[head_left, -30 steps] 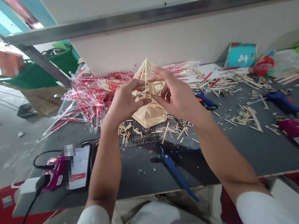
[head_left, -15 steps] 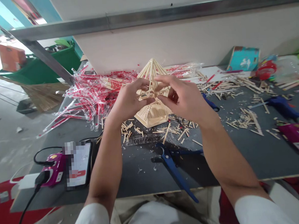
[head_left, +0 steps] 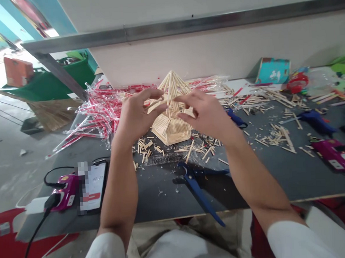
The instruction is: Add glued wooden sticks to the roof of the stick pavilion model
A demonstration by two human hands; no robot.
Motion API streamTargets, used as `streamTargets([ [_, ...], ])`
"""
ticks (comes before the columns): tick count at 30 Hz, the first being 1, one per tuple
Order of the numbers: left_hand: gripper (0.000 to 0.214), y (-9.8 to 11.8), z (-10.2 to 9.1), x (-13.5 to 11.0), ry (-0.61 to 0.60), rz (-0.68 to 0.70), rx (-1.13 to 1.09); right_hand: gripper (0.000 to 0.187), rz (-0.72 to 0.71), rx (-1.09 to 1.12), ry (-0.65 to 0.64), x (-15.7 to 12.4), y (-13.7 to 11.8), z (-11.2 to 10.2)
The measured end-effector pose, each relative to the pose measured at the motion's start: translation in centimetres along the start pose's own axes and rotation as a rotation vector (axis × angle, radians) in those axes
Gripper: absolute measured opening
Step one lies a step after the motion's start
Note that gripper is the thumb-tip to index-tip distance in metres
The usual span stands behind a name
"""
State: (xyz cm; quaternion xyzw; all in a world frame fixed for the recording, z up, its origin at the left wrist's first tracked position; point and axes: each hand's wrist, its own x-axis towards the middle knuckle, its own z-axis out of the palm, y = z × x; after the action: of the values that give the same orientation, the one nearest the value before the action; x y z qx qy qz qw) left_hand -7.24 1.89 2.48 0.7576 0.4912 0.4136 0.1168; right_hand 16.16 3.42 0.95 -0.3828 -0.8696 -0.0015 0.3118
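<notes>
A small tower model [head_left: 174, 131] of pale wooden sticks, with a pointed roof, stands on the dark table between my hands. My left hand [head_left: 139, 113] is at its left side, thumb and fingers apart around a gap. Pale stick lines show behind that gap; whether one is touched I cannot tell. My right hand [head_left: 205, 111] is at the model's front right, its thumb and index finger parted close to the upright sticks. Both hands hide parts of the model's middle. In front lie a clear ruler [head_left: 165, 158] and a blue-handled cutter [head_left: 198, 187].
Red-and-clear plastic wrappers [head_left: 101, 110] heap up at the left. Stick offcuts [head_left: 278, 138] litter the table. A phone [head_left: 94, 188] and purple power strip [head_left: 65, 192] lie front left. Blue glue gun [head_left: 316, 121] and another purple strip [head_left: 336, 156] are right. A metal rail [head_left: 184, 27] crosses behind.
My left hand has drawn a little leftward from the model, and its thumb and fingers have spread. My right hand remains by the model's right side. The view has shifted slightly.
</notes>
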Motion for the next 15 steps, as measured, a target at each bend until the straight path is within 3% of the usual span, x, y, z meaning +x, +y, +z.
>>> streamTargets([
  [5,0.025,-0.4,-1.4,-0.9,0.035,-0.041,0.023,0.035,0.027,-0.236,-0.021,0.2,-2.0,2.8],
  [15,0.034,-0.6,-1.2,-0.6,-0.108,-0.053,0.001,0.034,-0.027,-0.312,0.123,-0.1,-1.4,4.1],
])
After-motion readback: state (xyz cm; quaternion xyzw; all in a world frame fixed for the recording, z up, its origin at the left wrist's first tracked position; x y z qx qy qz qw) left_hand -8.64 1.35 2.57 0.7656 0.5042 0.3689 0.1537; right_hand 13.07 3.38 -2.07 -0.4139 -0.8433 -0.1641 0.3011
